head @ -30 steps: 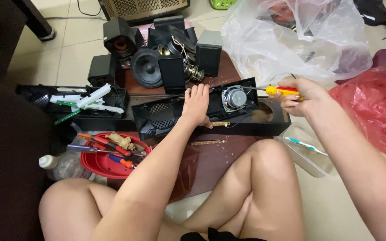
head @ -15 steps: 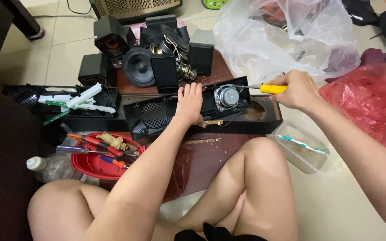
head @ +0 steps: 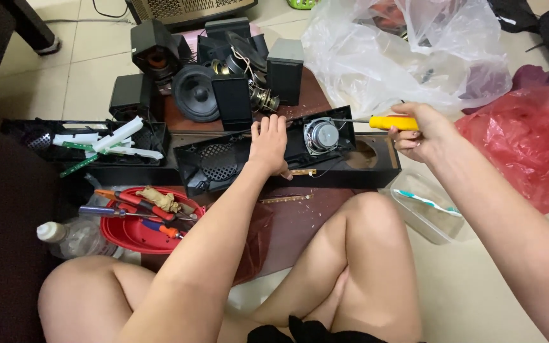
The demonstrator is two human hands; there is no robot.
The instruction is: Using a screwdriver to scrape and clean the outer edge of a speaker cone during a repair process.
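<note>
One screwdriver (head: 376, 122), one speaker driver (head: 322, 134), two hands

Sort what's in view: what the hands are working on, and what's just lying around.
In hand: left hand on the black speaker housing; right hand holding the yellow-handled screwdriver at the round speaker driver.

Lying about: red tool bowl, loose speakers, plastic bags, toothbrush tub.

Home floor turned into a repair spot

Pale floor tiles (head: 71, 76) lie beyond the left hand (head: 268, 145), with loose black speakers (head: 195, 92) just past it, a red tool bowl (head: 128, 232) near its forearm, and plastic bags (head: 401, 57) behind the right hand (head: 417, 133).
</note>
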